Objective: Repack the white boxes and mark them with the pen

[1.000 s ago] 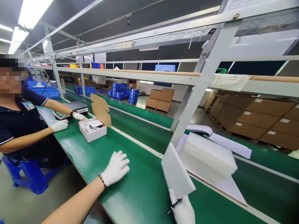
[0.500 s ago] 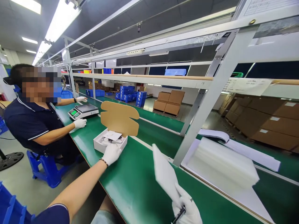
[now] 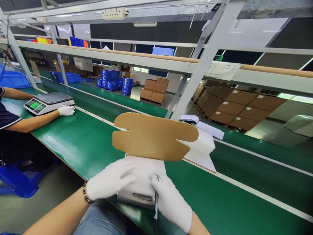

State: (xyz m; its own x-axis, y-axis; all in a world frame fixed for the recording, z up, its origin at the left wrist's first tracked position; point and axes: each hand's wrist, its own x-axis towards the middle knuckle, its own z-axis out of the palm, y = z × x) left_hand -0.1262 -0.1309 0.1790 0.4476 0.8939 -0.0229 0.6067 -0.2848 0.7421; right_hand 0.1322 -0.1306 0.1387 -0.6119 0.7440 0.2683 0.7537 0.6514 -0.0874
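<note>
1. Box (image 3: 134,201) sits on the bench (image 3: 80,140) before the person; a white sheet (image 3: 144,163) covers most of its opening, seemingly laid in.
2. Brown lid (image 3: 154,135) stands raised, not folded over.
3. Left hand (image 3: 111,179): grip loosely spread over the sheet, nothing visibly held.
4. Right hand (image 3: 171,202): grip curled around a pen (image 3: 156,202), beside the sheet's edge.

An open box (image 3: 129,200) sits at the worktop's (image 3: 73,137) near edge, its lid (image 3: 154,137) upright behind it and a flat sheet (image 3: 144,166) over it. Farther left, by the far edge, stands a scale (image 3: 52,101); right of centre, beyond that edge, a stack of sheets (image 3: 202,140) lies partly behind the lid.
</note>
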